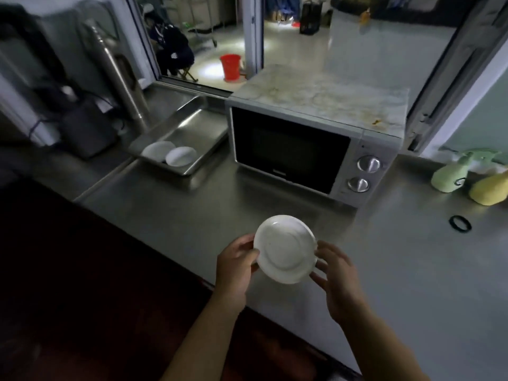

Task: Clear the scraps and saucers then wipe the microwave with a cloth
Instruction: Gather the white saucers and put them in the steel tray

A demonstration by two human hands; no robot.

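A white saucer point(286, 250) hangs above the steel counter point(170, 213), held between both hands. My left hand point(236, 266) pinches its left rim with thumb and fingers. My right hand point(334, 273) touches the right rim with its fingertips. The microwave point(291, 149) stands behind with its door closed. Its stained top carries a small orange scrap point(376, 122) near the right edge. Two more white saucers point(171, 155) lie in a steel tray point(203, 141) to the left of the microwave. A green cloth point(450, 177) and a yellow cloth point(489, 188) lie at the far right.
A black ring point(460, 223) lies on the counter to the right. A metal flask point(121, 78) and a dark appliance point(85, 127) stand at the back left. Beyond the serving window are a red bucket point(231, 66) and a seated person point(170, 48).
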